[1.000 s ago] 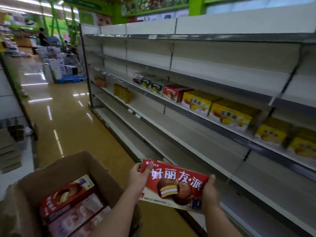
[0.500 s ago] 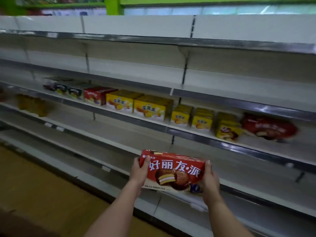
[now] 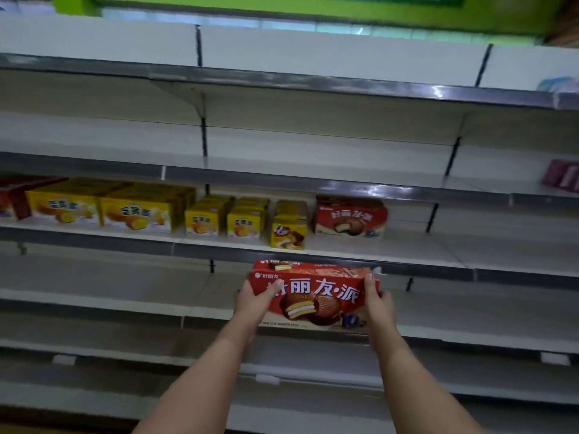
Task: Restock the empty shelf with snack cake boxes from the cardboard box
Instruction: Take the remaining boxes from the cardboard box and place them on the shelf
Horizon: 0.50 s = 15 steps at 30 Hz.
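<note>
Straight ahead, a tall white shelving unit fills the view, its tiers edged with grey metal strips. On the stocked shelf at mid-height stands a row of goods: two large yellow cake boxes at the left, then three stacks of small yellow boxes side by side, then a red chocolate pie box set apart to their right. Below it runs a bare lower shelf.

Held upright in front of the strip between those two shelves is the red snack cake box, its printed face toward the camera, showing white characters and a chocolate-coated pie cut open. It touches no shelf. The left hand holds its left end, thumb laid across the front. The right hand holds its right end, thumb up on the front. Each hand's grip is closed round the box.
</note>
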### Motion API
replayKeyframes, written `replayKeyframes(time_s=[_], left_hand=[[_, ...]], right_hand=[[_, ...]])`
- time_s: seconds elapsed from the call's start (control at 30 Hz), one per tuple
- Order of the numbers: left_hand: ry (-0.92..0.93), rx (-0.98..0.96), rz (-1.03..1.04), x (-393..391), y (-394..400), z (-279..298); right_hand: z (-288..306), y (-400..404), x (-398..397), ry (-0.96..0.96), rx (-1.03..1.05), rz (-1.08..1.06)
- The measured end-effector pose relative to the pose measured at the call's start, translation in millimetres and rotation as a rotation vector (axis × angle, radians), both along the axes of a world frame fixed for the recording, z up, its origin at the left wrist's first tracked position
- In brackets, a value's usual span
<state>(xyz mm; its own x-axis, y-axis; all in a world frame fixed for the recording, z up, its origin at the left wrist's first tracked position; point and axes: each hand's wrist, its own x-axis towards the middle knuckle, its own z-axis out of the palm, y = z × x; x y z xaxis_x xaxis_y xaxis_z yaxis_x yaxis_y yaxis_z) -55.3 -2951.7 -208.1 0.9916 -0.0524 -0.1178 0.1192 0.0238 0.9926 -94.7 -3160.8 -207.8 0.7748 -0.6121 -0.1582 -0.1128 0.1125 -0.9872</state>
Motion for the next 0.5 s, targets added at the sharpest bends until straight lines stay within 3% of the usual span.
replayKeyframes(time_s=[0.3,0.5], left_hand=[[0.004,0.064,-0.041,32.8,-87.0,11.4],[-0.031,0.01,-0.054,75.1,-130.1,9.5]], right_hand=[[14.0,-92.5,20.6,0.05,-0.082,-0.049],[0.0,-143.3,66.6,0.079,-0.13,-0.094]])
